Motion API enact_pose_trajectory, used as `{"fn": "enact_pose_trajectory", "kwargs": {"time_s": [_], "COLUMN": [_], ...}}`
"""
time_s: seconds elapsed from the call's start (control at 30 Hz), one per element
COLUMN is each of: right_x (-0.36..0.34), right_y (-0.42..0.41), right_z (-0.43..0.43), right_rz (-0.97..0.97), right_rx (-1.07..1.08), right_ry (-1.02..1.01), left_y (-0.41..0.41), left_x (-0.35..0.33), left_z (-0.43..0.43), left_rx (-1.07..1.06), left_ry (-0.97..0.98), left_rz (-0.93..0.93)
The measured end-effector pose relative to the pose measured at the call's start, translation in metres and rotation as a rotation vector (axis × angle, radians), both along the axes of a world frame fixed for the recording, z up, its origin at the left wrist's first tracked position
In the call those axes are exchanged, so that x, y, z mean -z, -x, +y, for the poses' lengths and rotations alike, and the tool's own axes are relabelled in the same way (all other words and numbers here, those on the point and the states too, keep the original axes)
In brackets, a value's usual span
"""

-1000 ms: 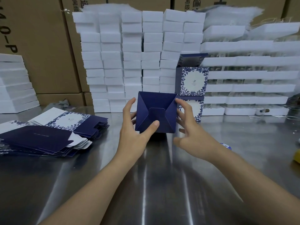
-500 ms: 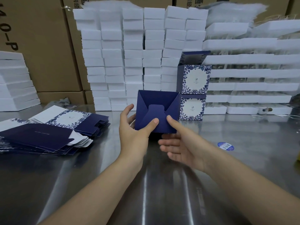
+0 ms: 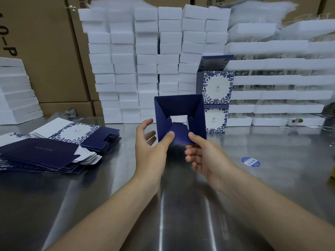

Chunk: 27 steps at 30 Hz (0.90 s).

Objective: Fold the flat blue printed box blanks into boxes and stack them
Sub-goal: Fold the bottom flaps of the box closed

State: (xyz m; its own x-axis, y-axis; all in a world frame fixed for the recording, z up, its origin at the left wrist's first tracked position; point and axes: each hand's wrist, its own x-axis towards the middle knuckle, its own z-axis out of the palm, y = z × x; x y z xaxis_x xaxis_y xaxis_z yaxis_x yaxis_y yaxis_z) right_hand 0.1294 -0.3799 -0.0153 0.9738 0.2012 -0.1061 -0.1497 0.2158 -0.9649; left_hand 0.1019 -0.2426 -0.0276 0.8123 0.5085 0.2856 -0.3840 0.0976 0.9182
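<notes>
A dark blue box (image 3: pixel 179 109) is held above the steel table, its bottom end facing me with the flaps partly open, so white shows through the gap. My left hand (image 3: pixel 150 149) holds its lower left corner, thumb on the bottom flap, fingers spread behind. My right hand (image 3: pixel 201 156) pinches the bottom flap from the right, thumb on top and fingers curled below. A pile of flat blue printed blanks (image 3: pixel 54 145) lies at the left. Two folded boxes (image 3: pixel 216 100) stand stacked behind the held one.
White foam blocks (image 3: pixel 145 64) are stacked in columns at the back, with foam trays (image 3: pixel 275 82) at the right and more at the far left. Brown cartons stand behind. A round blue sticker (image 3: pixel 250 161) lies on the steel table (image 3: pixel 181 205).
The box's bottom flaps, closed a second ago, now gape open in the middle. My right hand moved from the box's right side to below, onto the bottom flap.
</notes>
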Motion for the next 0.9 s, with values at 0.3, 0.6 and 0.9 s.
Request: {"fn": "enact_pose_trajectory", "kwargs": {"time_s": [0.3,0.6,0.9], "right_x": [0.0007,0.0027,0.0009], "right_y": [-0.0006,0.0054,0.0037], "right_z": [0.0006,0.0083,0.0058], "right_rz": [-0.076,-0.089,-0.105], "right_rx": [0.076,-0.14,-0.135], "right_ry": [0.054,0.027,0.046], "left_y": [0.0031,0.0059,0.0046], "left_x": [-0.0065,-0.0065,-0.0075], "left_z": [-0.0031,-0.0046,-0.004], "left_rx": [0.266,0.227,0.258], "left_ry": [0.04,-0.064,-0.007], "left_rz": [0.356,0.311,0.29]}}
